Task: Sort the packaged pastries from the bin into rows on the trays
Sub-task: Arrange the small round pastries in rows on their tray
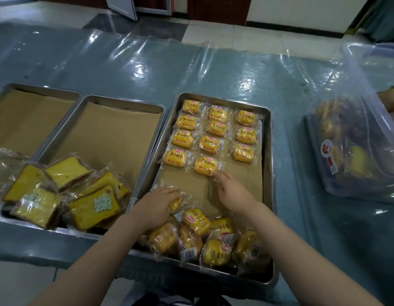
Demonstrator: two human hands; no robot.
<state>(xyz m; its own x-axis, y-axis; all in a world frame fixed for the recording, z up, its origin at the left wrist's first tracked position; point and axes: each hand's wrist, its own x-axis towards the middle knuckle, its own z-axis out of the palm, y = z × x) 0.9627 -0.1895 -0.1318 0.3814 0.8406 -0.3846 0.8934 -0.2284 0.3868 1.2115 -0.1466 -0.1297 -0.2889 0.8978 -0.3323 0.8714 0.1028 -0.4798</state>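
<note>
— Head view: what have my hands got on the right tray [271, 177]?
— My left hand [160, 203] curls over a wrapped bun [176, 200] at seven o'clock. My right hand [232, 192], fingers straight, touches the last bun [206, 165] of the middle row.
— And the bin [357, 129]?
— Three o'clock, well apart, pastries inside.

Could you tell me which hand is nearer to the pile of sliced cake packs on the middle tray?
Left. The left hand grips a bun pack at the right tray's near-left edge, just right of the cake packs. The right hand lies farther right, fingertips at a placed bun.
</note>
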